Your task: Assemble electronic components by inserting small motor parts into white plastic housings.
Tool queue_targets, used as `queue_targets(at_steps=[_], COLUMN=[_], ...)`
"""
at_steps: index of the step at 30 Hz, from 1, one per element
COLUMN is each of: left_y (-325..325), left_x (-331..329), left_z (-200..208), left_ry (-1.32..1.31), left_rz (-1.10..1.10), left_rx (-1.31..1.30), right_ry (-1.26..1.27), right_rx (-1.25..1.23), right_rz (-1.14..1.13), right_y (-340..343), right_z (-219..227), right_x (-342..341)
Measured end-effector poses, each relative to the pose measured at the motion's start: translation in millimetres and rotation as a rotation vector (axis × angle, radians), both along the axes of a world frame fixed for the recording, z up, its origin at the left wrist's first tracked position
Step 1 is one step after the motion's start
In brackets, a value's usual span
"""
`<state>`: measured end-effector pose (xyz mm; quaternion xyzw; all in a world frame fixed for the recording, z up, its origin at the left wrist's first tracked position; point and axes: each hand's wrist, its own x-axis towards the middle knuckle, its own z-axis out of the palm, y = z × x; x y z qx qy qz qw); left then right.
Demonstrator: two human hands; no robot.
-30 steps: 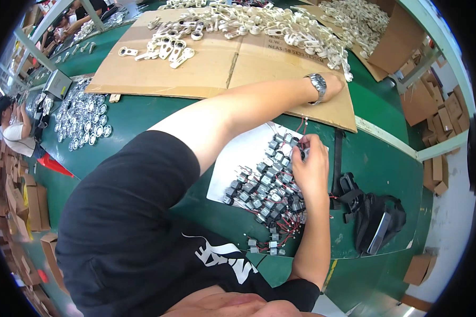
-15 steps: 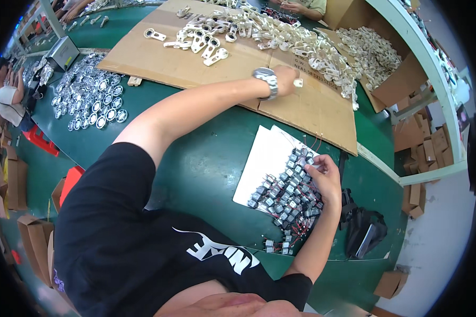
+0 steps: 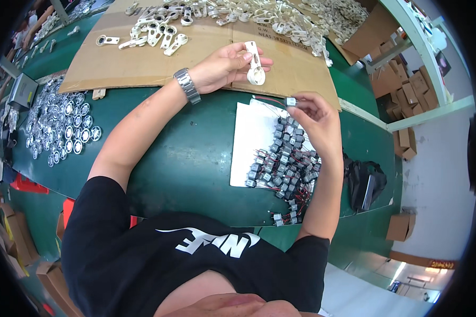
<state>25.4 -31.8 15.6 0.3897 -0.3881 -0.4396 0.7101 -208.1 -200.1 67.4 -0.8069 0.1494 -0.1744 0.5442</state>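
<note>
My left hand (image 3: 225,67), with a metal watch on its wrist, grips a white plastic housing (image 3: 255,74) with a round socket at its lower end, held over the cardboard sheet (image 3: 195,68). Between the thumb and fingers of my right hand (image 3: 317,121) is a small silver electric motor (image 3: 290,101); its red and dark wires trail to the left. Below that hand lies a pile of similar motors (image 3: 283,164) on white sheets (image 3: 241,142). Many more white housings (image 3: 296,26) are heaped along the far part of the cardboard.
Shiny round parts (image 3: 66,127) spread over the green table (image 3: 180,158) at left, beside a grey box (image 3: 22,92). A black bag (image 3: 366,185) lies at the right edge. A pale metal frame post (image 3: 420,50) rises at far right, with cardboard boxes (image 3: 407,90) beyond it.
My left hand has drawn back from the cardboard toward me with a white housing in it. The right hand has lifted a motor off the pile and moved toward the left hand.
</note>
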Motion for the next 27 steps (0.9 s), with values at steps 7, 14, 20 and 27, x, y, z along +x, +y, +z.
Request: queue_targets(at_steps=[7, 14, 20, 27], left_y=[4, 2, 1, 0], left_x=[-2, -2, -14, -29], left_z=[1, -6, -1, -4], left_ry=[0.113, 0.187, 0.169, 0.096], left_rz=[-0.024, -0.048, -0.027, -0.029], left_rx=[-0.101, -0.115, -0.122, -0.084], right_ry=[-0.229, -0.269, -0.196, -0.097], right_rx=[-0.023, -0.001, -0.13, -0.131], right_rz=[-0.088, -0.147, -0.256, -0.148], right_y=[22, 24, 31, 32], right_z=[-2, -9, -14, -25], right_x=[20, 26, 34, 37])
